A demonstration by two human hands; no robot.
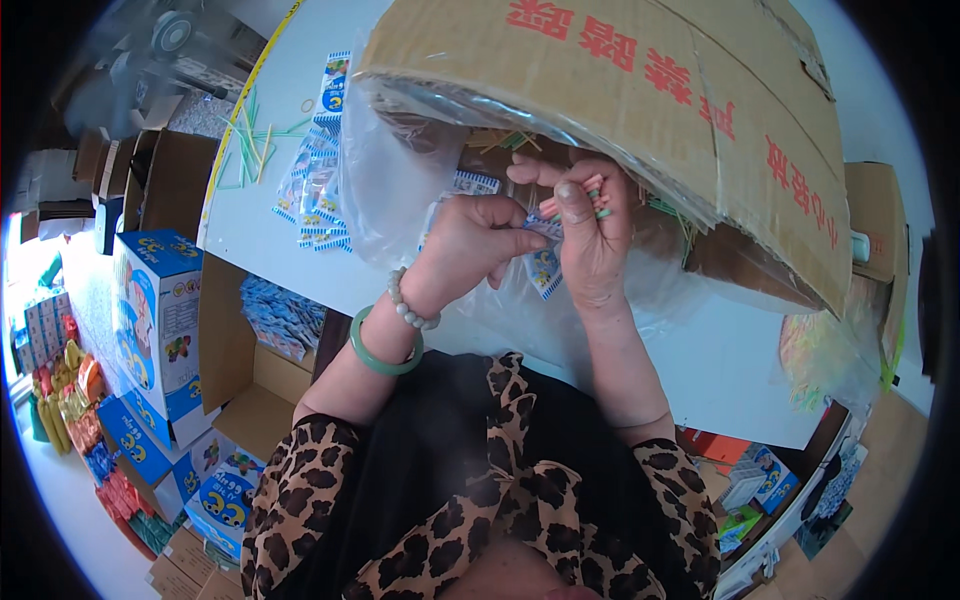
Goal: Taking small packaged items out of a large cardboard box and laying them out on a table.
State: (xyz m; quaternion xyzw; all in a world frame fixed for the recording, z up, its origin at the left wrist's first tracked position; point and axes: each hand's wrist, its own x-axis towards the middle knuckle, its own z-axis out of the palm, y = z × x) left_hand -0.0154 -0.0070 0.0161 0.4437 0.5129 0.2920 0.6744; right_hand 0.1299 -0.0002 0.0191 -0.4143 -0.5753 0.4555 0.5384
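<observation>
My left hand [466,240] is closed, with thumb and finger pinching the upper edge of a small blue-and-white plastic packet [545,273]. Between the thumb and fingers of my right hand [598,240] is a bunch of thin pink and green sticks [594,186], their ends pointing toward the packet's mouth. Whether the tips are inside the packet is hidden by my fingers. Both hands are just in front of a large cardboard box [620,85] whose open side faces me. More thin sticks [515,139] lie within it, partly covered by a clear plastic liner [385,200].
Several flat packets [318,190] are piled on the white table [260,215], left of the box. Loose green and yellow sticks [250,150] lie near its left edge. Below stands an open carton [262,400] of blue packets. A bag of coloured sticks [815,350] hangs at the right.
</observation>
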